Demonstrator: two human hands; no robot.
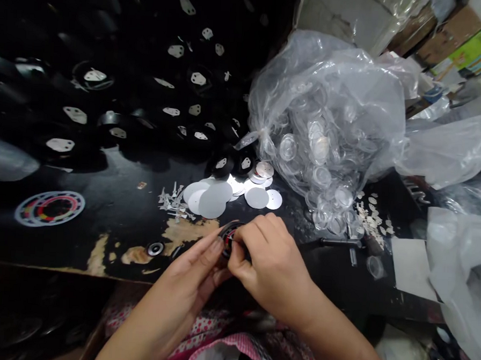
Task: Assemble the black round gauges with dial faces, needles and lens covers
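Near the table's front edge, my left hand (197,272) grips a round black case (226,245) with a red and black patterned face, thumb on its rim. My right hand (263,256) is bent over the same case, thumb and index finger pinched at its face; whatever they pinch is too small to make out. Just beyond the hands lie grey and white discs (215,199), with small pale pointed pieces (176,203) to their left. A small black ring-shaped part (155,249) rests left of my left hand.
A clear plastic bag (328,115) of transparent round covers bulges at the back right. Patterned dial rings (50,209) lie on the black table (114,195) at left. Black parts with pale plates fill the back left. Small pale pieces (373,216) and a white card (413,267) are at right.
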